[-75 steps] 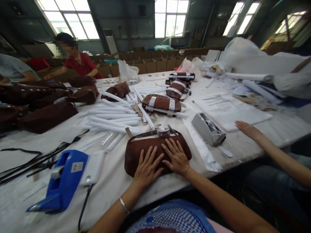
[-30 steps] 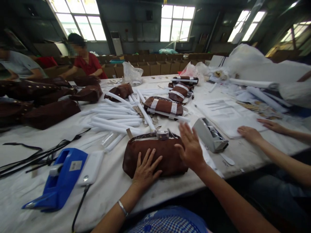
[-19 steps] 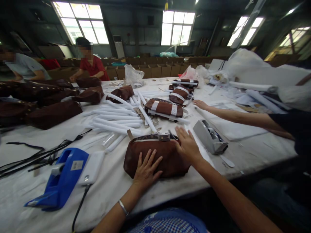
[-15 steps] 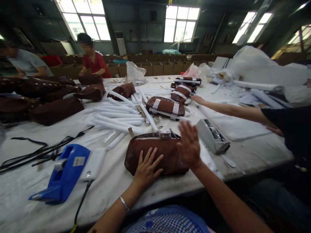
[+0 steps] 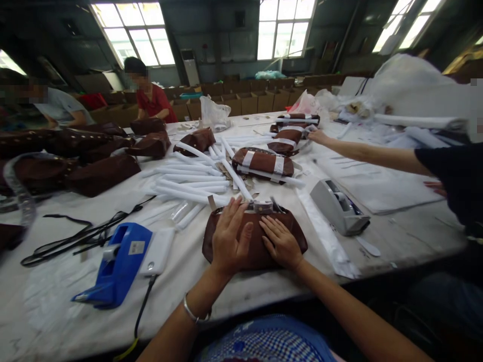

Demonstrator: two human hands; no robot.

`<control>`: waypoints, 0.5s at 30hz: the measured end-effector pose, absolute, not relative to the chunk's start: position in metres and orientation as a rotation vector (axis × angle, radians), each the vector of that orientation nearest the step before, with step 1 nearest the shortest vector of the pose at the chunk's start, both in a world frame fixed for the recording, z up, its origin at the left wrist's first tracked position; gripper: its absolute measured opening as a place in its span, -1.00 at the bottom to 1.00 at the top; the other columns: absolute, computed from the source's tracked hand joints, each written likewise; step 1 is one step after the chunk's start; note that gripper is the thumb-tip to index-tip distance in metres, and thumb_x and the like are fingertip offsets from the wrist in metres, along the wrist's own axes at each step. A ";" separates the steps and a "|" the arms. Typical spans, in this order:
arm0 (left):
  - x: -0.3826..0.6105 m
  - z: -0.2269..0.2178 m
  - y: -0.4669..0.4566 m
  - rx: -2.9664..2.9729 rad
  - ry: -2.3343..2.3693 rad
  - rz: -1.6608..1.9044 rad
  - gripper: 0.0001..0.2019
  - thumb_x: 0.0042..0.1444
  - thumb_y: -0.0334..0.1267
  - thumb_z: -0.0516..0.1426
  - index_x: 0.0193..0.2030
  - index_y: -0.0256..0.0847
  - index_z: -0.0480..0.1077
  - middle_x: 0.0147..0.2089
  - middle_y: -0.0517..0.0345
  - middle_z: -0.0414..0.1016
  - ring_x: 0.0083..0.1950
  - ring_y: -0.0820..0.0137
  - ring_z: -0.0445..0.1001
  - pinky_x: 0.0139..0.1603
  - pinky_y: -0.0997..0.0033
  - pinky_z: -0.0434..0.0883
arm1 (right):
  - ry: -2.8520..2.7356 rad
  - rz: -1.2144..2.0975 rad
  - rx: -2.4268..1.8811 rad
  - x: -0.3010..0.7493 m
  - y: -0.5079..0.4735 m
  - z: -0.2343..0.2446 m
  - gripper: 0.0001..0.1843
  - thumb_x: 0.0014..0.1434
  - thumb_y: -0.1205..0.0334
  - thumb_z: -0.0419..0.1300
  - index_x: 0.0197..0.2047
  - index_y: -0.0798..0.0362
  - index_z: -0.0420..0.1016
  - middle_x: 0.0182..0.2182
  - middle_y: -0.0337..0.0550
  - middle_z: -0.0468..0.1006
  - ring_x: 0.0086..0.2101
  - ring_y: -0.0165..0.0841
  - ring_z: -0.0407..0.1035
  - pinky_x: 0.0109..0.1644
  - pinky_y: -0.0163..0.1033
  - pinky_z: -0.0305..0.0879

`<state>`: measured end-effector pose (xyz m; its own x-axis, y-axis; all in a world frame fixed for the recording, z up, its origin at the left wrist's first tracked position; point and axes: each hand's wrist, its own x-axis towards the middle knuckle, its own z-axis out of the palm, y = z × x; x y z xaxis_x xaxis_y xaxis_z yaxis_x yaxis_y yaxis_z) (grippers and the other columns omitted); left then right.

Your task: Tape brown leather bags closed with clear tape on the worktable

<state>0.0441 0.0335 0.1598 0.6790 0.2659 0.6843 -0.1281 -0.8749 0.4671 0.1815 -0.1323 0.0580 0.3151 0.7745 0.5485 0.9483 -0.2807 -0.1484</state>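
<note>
Daylight is pouring through tall windows (image 5: 283, 25) into a dim workshop, and a long white desk (image 5: 181, 281) is running across the head view, crowded with work.

At its near edge a brown bag (image 5: 296, 234) is lying flat on its side. The left hand (image 5: 230, 236) is lying palm down on the bag's left half, with its fingertips reaching the top edge. The right hand (image 5: 281, 244) is pressing flat just beside it on the right half. Each grip is fully open with the fingers spread, and neither is closing on anything. A small metal fitting (image 5: 263, 205) is sitting on the bag's top edge, just beyond the fingertips.

White paper rolls (image 5: 188, 181) are lying behind the bag, and a banded bag (image 5: 263, 162) is resting farther back. A grey tape dispenser (image 5: 339, 206) is standing to the right and a blue tape dispenser (image 5: 116, 266) to the left, near black straps (image 5: 86, 234). A co-worker's hand (image 5: 319, 137) is reaching across to the far bags, well apart from this work.

The step looks like pressing the bag flat. It is probably going best with even weight from both palms working outward from the middle. The fingers should be staying clear of the fitting, and the bag should be sitting square to the desk edge so it is not sliding off.
</note>
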 end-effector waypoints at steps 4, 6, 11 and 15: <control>0.058 0.132 0.036 2.706 0.025 1.155 -0.42 0.36 -0.09 0.00 0.47 -0.11 0.04 0.49 0.00 0.08 0.53 0.11 -0.08 0.50 -0.15 -0.16 | -1.503 -0.544 -2.071 0.180 -0.134 0.058 -0.40 0.37 0.31 0.06 0.44 0.07 0.10 0.32 0.00 0.29 0.32 -0.14 0.14 0.38 0.11 0.18; 0.060 0.096 0.037 2.854 0.086 0.963 -0.46 0.37 -0.12 -0.01 0.46 -0.08 0.08 0.47 0.02 0.12 0.51 0.16 0.03 0.50 -0.06 -0.08 | -1.553 -0.539 -2.022 0.180 -0.134 0.060 -0.39 0.36 0.33 0.06 0.44 0.01 0.10 0.29 -0.06 0.34 0.29 -0.18 0.19 0.38 0.10 0.18; 0.053 0.052 0.039 2.978 0.065 0.769 -0.43 0.36 -0.12 0.00 0.47 -0.11 0.05 0.50 0.00 0.05 0.50 0.12 0.03 0.47 -0.10 0.00 | -1.600 -0.547 -1.985 0.178 -0.134 0.064 -0.40 0.35 0.40 0.05 0.41 -0.07 0.16 0.26 -0.12 0.40 0.26 -0.22 0.25 0.36 0.08 0.20; 0.041 0.059 0.034 3.014 -0.328 0.693 -0.36 0.34 0.04 0.01 0.48 -0.03 -0.02 0.53 0.04 -0.03 0.53 0.12 -0.05 0.49 -0.09 -0.09 | -1.603 -0.512 -2.010 0.169 -0.149 0.061 -0.42 0.36 0.40 0.04 0.40 -0.05 0.18 0.27 -0.12 0.38 0.29 -0.21 0.20 0.39 0.11 0.14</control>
